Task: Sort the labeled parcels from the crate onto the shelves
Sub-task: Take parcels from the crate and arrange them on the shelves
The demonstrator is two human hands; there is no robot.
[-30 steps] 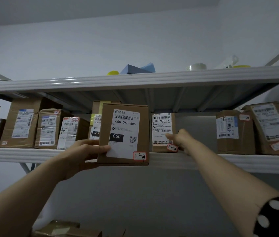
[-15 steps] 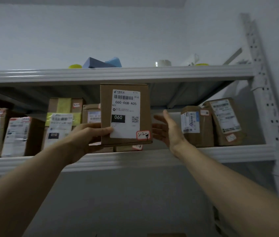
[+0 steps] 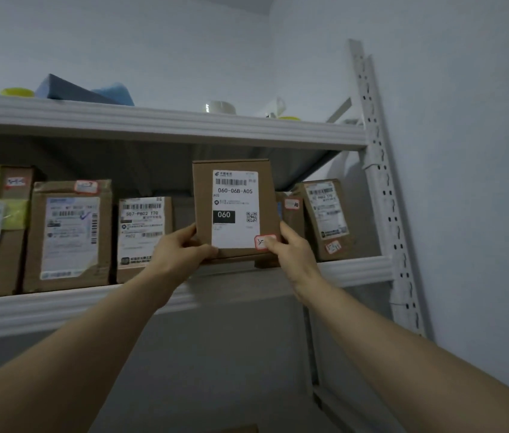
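head view: the brown cardboard parcel with the white 060-06b-a05 label (image 3: 236, 210) stands upright, long axis vertical, low edge at the lip of the white metal shelf (image 3: 356, 270). left hand (image 3: 178, 251) and right hand (image 3: 290, 251) each clamp a lower corner, grip curled round the box, equally near. the gap lies straight behind it, between the brown 507-labelled parcel (image 3: 144, 235) and the small brown red-stickered box (image 3: 290, 210); a push away from the hands should seat it.

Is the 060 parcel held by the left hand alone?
No, the left hand and the right hand both hold the 060 parcel at its lower corners.
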